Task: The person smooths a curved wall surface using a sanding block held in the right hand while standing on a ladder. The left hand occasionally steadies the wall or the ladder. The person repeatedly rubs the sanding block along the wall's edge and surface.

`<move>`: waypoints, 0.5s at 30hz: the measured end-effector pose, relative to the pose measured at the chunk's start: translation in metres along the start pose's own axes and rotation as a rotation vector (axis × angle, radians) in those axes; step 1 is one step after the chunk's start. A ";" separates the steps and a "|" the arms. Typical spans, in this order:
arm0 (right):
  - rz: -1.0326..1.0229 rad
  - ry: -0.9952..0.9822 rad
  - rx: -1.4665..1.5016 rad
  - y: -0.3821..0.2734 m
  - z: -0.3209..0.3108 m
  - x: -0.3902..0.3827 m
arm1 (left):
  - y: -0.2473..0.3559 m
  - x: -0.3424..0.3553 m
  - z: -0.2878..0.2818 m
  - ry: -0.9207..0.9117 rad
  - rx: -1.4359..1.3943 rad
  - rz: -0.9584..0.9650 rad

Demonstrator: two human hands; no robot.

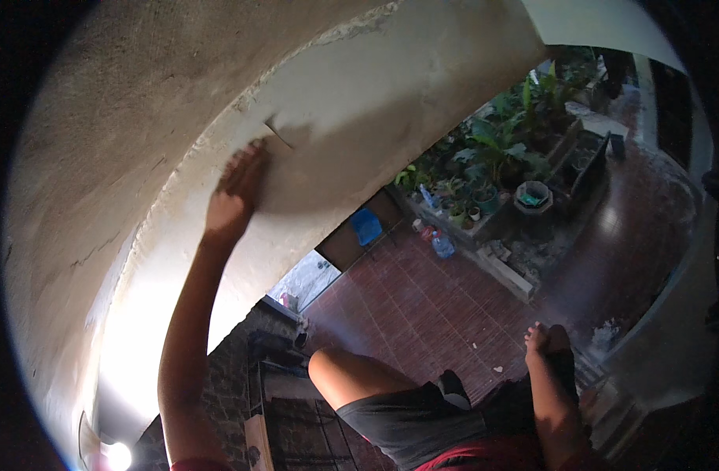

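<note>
My left hand (243, 177) is raised against the pale plastered face of a beam (351, 110). Its fingers lie close together over a thin, flat piece (278, 136), whose narrow light edge sticks out beyond the fingertips. Most of that piece is hidden under the hand, so I cannot tell its kind. A broad shadow falls on the plaster to the right of the hand. Lower right, my right hand (537, 339) rests at my bent knee, fingers loosely bent and apart, with nothing visible in them.
Far below lies a reddish tiled floor (398, 302). A blue chair (365, 226), a clear plastic bottle (442, 246) and a planter bed with a low wall (504, 271) stand there. A bright lamp (118, 456) glows at the lower left. Wooden furniture (257, 439) sits beneath my left arm.
</note>
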State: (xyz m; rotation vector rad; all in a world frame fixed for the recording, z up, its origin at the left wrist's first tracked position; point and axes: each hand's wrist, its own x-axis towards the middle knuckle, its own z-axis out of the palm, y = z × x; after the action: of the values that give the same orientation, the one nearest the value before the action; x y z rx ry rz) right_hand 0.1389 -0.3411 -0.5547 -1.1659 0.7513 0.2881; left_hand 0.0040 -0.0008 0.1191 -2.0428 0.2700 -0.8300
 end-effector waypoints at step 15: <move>0.108 -0.048 -0.011 -0.009 0.002 -0.013 | 0.000 0.028 -0.005 -0.010 -0.031 0.016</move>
State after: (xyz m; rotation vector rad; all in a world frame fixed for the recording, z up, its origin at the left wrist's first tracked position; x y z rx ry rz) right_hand 0.1354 -0.3404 -0.5392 -1.1266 0.7732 0.4096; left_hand 0.0216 -0.0173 0.1338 -2.0709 0.2947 -0.8098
